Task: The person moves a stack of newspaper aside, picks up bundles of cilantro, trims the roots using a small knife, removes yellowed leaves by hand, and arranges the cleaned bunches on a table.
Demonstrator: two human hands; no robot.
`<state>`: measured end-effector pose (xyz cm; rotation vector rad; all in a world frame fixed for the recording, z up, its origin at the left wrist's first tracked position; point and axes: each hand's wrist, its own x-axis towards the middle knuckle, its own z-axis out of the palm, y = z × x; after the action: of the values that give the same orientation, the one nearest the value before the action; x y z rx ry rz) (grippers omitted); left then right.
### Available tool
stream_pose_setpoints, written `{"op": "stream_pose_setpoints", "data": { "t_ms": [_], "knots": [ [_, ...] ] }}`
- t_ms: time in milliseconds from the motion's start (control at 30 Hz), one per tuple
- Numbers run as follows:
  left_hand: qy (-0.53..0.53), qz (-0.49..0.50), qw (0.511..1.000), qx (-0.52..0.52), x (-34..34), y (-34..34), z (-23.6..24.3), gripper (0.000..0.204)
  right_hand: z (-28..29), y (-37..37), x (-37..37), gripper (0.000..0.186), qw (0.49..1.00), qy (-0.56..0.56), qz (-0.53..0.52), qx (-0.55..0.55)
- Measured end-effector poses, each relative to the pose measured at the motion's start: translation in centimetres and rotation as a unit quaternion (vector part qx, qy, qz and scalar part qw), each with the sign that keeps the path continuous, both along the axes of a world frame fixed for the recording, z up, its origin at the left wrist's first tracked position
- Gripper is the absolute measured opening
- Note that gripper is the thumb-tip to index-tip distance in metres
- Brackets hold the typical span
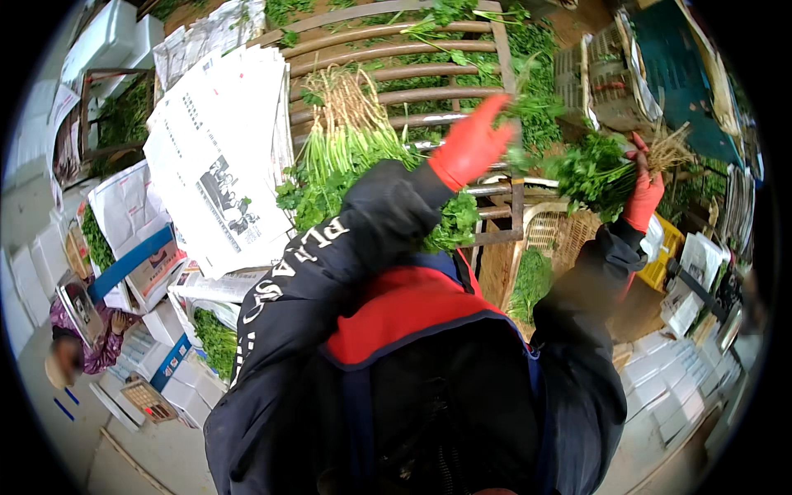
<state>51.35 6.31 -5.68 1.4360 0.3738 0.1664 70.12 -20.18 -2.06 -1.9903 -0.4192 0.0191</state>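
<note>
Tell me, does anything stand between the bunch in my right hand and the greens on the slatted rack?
Yes: in this view, your red-gloved left hand is between the bunch in your right hand and the greens, over the rack. Your left sleeve hides some leaves.

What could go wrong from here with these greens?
The left sleeve overlaps the leaves of the laid-out greens in view and might drag them askew. The right hand grips its bunch near the roots; some stalks could slip loose. Loose sprigs on the slatted rack may drop through its gaps.
</note>
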Motion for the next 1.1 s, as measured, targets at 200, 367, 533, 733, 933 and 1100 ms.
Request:
{"op": "stream_pose_setpoints", "data": {
  "t_ms": [200,367,533,733,933,1100],
  "knots": [
    [-0.02,0.028,0.933,0.359,-7.7,-0.3,-1.9,0.034,-2.0,9.3,-3.2,0.026,0.96,0.242,0.097,0.1],
    [0.041,0.107,0.884,0.454,-12.6,3.0,-3.0,0.031,-5.7,19.1,-8.1,0.026,0.863,0.414,0.276,-0.085],
    [0.095,0.144,0.884,0.433,-14.0,3.8,-4.1,0.033,-10.4,25.8,-12.5,0.039,0.836,0.315,0.389,-0.224],
    [0.151,0.139,0.897,0.392,-14.4,4.8,-5.0,0.033,-11.8,25.6,-14.3,0.029,0.861,0.278,0.368,-0.214],
    [0.189,0.175,0.91,0.326,-14.7,5.0,-5.4,0.026,-11.1,24.8,-13.2,0.024,0.876,0.336,0.312,-0.152],
    [0.239,0.146,0.908,0.311,-14.5,5.6,-4.6,0.031,-11.0,26.9,-14.8,0.048,0.866,0.195,0.344,-0.305]
  ]
}}
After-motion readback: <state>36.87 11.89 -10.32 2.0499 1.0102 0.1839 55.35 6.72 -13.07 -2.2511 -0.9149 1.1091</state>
